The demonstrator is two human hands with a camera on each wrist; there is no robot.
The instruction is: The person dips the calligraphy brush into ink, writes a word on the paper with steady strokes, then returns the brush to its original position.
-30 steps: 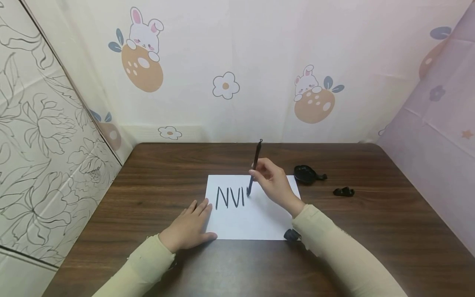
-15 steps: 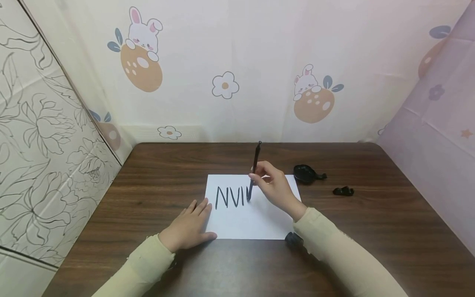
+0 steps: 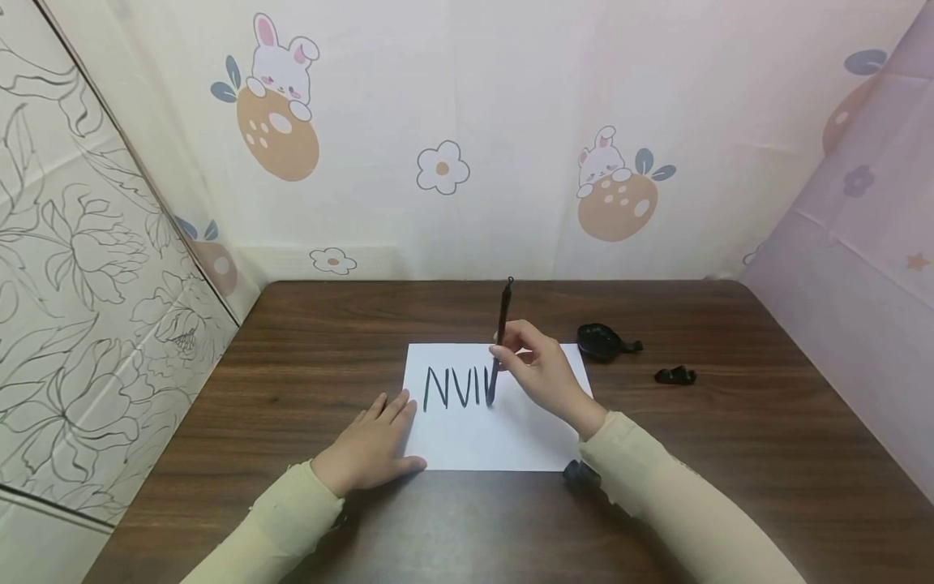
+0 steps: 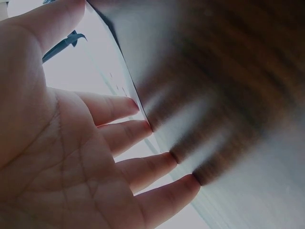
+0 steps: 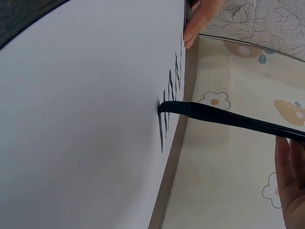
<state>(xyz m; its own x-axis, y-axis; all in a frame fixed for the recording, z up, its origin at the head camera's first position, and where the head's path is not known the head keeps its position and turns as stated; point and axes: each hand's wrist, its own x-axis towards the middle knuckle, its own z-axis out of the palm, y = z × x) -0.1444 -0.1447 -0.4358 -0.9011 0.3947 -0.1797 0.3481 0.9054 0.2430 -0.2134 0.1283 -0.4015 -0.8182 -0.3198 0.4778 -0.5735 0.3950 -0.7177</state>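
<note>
A white sheet of paper (image 3: pixel 467 446) lies on the table with black strokes (image 3: pixel 461 388) reading like "NVI" and a further upright stroke. My right hand (image 3: pixel 543 369) pinches a black writing brush (image 3: pixel 505 307) by its handle between thumb and fingers, well above the bristles. In the right wrist view the bent bristles (image 5: pixel 167 108) of the brush touch the paper on a dark line. My left hand (image 3: pixel 368 446) rests on the paper's left edge with its fingers straight and spread; in the left wrist view its fingertips (image 4: pixel 188 183) press down at the edge.
On the brown wooden table (image 3: pixel 321 341), a black dish with a handle-like end (image 3: pixel 601 344) touches or nearly touches the paper's upper right corner. Farther right lies a small black uneven piece, perhaps a brush rest (image 3: pixel 675 375). A patterned curtain (image 3: pixel 511 195) hangs behind.
The right hand has drawn the brush tip down the paper, toward the person, lengthening the stroke right of the "NVI". The left hand has stayed in place.
</note>
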